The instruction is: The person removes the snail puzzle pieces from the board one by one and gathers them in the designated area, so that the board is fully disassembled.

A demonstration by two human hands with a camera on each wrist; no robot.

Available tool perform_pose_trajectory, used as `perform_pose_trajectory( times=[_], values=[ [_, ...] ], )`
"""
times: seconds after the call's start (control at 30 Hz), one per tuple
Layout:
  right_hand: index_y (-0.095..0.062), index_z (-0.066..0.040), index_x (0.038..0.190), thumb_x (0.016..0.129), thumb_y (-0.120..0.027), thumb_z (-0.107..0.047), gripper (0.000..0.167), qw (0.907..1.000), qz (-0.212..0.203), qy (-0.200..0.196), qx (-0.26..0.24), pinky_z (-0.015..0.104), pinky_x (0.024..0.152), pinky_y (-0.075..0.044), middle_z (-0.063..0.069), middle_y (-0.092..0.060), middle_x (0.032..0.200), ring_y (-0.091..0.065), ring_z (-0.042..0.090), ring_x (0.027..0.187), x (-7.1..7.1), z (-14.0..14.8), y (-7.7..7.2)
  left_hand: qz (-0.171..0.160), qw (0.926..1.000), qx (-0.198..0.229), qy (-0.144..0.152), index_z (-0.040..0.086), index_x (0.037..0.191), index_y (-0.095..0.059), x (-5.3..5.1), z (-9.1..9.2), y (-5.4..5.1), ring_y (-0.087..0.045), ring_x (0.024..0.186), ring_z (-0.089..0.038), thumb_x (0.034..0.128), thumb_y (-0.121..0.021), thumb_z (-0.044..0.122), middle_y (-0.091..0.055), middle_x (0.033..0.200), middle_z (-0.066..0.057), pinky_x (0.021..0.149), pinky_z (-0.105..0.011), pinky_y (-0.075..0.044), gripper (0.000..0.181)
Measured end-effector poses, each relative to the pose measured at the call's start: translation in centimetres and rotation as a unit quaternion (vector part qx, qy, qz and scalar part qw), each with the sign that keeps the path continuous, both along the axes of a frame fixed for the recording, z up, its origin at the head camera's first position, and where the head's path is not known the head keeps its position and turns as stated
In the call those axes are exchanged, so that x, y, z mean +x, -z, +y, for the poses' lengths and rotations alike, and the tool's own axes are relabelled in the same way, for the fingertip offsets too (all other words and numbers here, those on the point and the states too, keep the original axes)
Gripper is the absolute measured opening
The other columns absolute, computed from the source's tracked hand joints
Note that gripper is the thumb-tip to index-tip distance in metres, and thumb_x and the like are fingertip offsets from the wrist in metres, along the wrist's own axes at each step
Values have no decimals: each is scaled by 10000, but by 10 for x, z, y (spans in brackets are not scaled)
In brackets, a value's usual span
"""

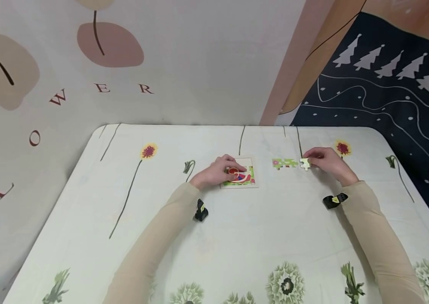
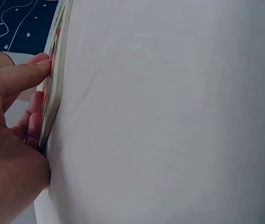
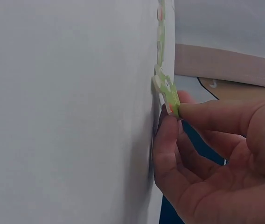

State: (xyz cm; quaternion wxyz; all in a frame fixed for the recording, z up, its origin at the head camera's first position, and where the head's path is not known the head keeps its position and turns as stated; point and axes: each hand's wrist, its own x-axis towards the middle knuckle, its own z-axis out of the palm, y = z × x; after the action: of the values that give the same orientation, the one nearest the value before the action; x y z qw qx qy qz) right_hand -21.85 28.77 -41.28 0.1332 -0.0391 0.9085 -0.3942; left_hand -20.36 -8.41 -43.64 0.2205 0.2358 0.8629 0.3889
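Note:
A square picture puzzle in a pale frame (image 1: 255,185) lies on the table. My left hand (image 1: 219,171) rests over its left part, fingertips touching the picture; in the left wrist view the hand (image 2: 18,93) lies against the puzzle board (image 2: 53,102). To the right, my right hand (image 1: 327,162) pinches a pale green puzzle piece (image 1: 305,164) by its right side. The right wrist view shows that piece (image 3: 169,93) tilted between thumb and fingers of the hand (image 3: 216,154). Just left of it is a row of green pieces (image 1: 284,163) on the table.
The white tablecloth (image 1: 260,228) has printed flowers and stems. Beyond its back edge stands a pale backdrop (image 1: 214,84) with letters, and a dark one (image 1: 389,101) with white trees is at the right. Black wrist devices sit at the left wrist (image 1: 201,210) and right wrist (image 1: 334,201).

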Motion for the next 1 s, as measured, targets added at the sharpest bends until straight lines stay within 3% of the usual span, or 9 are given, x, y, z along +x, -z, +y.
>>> perform_pose_trajectory(
  times=[0.63,1.0],
  values=[
    [-653,88,1242,1040,-555,-77,278,9987,-212,-47,453,298,720,-450,273,-615,1208,-504,291,957,-7,-8,1,27,10000,-42,28,117,1348,-702,0,0,0,-359,1359,-350,997,-639,63,-450,1475,-167,1130,-505,-314,361],
    [-638,88,1240,1027,-541,-52,272,9986,-252,56,469,309,733,-445,262,-597,1192,-496,298,957,-9,-11,2,19,10000,-36,30,124,1346,-704,-1,-1,2,-365,1342,-341,996,-638,65,-456,1461,-159,1121,-502,-320,361]
  ],
)
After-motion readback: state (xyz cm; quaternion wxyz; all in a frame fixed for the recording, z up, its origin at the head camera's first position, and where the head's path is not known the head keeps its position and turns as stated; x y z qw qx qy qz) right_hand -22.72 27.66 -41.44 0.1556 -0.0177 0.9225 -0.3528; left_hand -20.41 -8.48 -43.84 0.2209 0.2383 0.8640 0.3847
